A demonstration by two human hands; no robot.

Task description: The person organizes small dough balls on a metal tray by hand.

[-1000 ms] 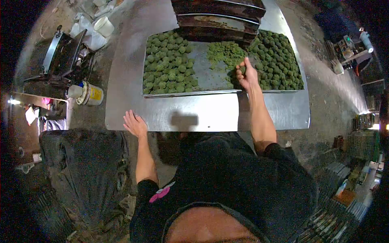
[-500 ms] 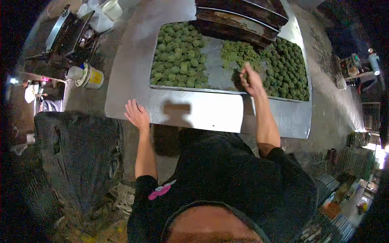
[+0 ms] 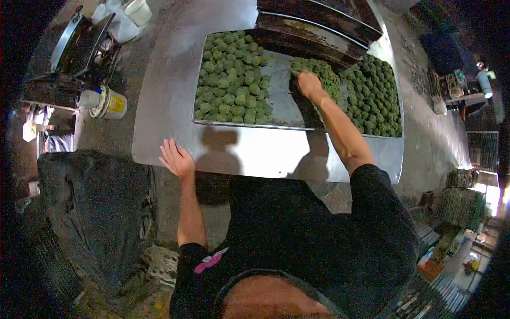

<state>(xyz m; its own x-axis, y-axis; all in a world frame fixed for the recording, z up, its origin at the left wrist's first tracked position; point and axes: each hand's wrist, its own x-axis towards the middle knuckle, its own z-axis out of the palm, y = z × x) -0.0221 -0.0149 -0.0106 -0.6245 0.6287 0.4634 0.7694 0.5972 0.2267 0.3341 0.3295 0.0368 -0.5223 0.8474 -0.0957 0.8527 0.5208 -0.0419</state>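
My left hand [image 3: 178,159] lies on the near left edge of the metal table [image 3: 164,111], fingers spread and holding nothing. Further in, my right hand [image 3: 309,85] reaches over a large shallow metal tray [image 3: 249,125] to a loose heap of crumbly green mixture [image 3: 329,80]. Its fingers are curled down at the heap's left side, and whatever is in them is hidden. Many round green balls [image 3: 231,80] fill the tray's left part. Darker green balls [image 3: 372,95] crowd its right part.
Dark wooden trays or boards [image 3: 313,29] with metal edges stand at the back, against the tray's far side. On the floor at left are a white bucket with a yellow label [image 3: 116,103] and a dark cloth-covered object [image 3: 95,207]. Metal racks [image 3: 459,204] stand at far right.
My right hand has moved forward and left, from above the tray's near part to the green heap. My left hand stays at the table edge. The view has shifted slightly.
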